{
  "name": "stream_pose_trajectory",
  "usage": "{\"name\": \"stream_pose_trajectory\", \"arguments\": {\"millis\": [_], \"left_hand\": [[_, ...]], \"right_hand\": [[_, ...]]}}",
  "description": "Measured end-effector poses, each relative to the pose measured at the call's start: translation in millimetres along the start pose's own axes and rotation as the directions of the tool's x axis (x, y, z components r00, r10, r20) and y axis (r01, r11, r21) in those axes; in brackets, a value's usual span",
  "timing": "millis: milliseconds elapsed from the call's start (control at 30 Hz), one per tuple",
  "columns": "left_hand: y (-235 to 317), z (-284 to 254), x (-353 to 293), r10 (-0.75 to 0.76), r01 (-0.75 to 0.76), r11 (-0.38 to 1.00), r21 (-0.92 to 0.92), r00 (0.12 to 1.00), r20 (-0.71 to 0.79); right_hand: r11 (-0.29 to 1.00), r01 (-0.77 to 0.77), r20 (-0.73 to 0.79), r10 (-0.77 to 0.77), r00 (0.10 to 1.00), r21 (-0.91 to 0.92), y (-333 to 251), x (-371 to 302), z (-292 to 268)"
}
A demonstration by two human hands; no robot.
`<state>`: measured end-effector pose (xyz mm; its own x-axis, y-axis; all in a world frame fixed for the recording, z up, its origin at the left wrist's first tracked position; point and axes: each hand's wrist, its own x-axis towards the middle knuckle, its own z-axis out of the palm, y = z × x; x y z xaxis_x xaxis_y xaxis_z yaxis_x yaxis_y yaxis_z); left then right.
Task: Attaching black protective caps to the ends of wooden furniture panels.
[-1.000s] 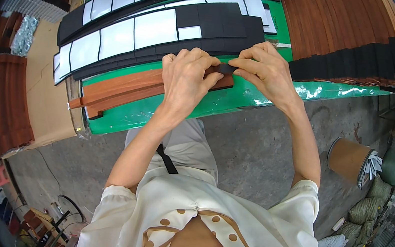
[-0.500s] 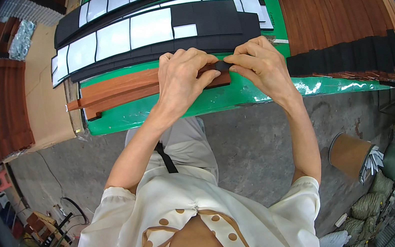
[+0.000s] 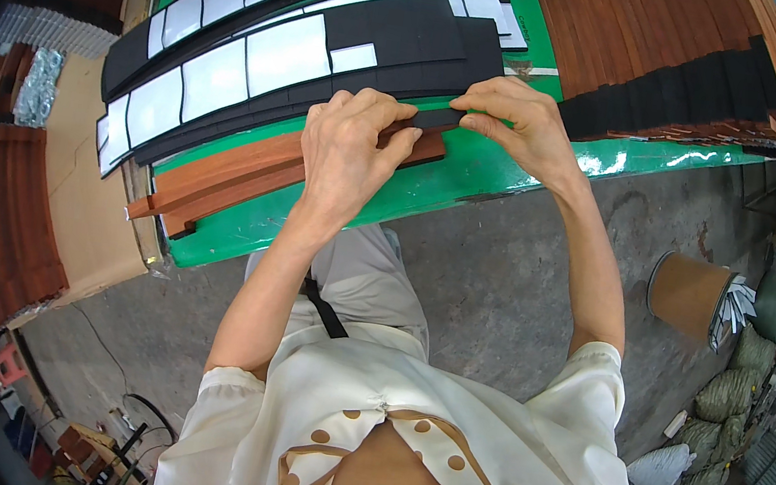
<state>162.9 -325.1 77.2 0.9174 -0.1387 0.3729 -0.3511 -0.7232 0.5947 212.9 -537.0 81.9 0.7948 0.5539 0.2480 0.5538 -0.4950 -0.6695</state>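
While the left hand (image 3: 351, 153) grips the long, stepped, reddish-brown wood-grained strip (image 3: 230, 183) toward its right end, the right hand (image 3: 514, 124) brackets the outer end of the small, flat black piece (image 3: 437, 118) at that end; whether its fingertips pinch is unclear. For good alignment, hold the strip steady and press the black piece down evenly, without skewing or stretching it. Keep both clear of the white-and-black sheets (image 3: 281, 54) on the strip's far side, atop the green, glossy table (image 3: 462, 176).
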Motion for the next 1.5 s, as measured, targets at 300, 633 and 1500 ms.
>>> {"name": "stream_pose_trajectory", "arguments": {"millis": [300, 633, 1500], "left_hand": [[-2.8, 3.1, -0.4, 0.069, -0.067, 0.997, 0.029, 0.996, -0.064], [-13.0, 22.6, -9.8, 0.373, -0.31, 0.913, 0.267, 0.898, -0.232], [-185.5, -227.6, -63.6, -0.132, 0.164, 0.978, 0.127, 0.965, -0.228]], "right_hand": [[0.994, -0.05, -0.028, 0.053, 0.998, 0.099, -4.2, -3.0, 9.4], [0.879, -0.25, -0.338, 0.399, 0.852, 0.406, -24.9, -12.9, 58.9], [0.996, -0.087, 0.053, 0.085, 0.995, 0.033, -134.2, 152.3, 96.6]]}}
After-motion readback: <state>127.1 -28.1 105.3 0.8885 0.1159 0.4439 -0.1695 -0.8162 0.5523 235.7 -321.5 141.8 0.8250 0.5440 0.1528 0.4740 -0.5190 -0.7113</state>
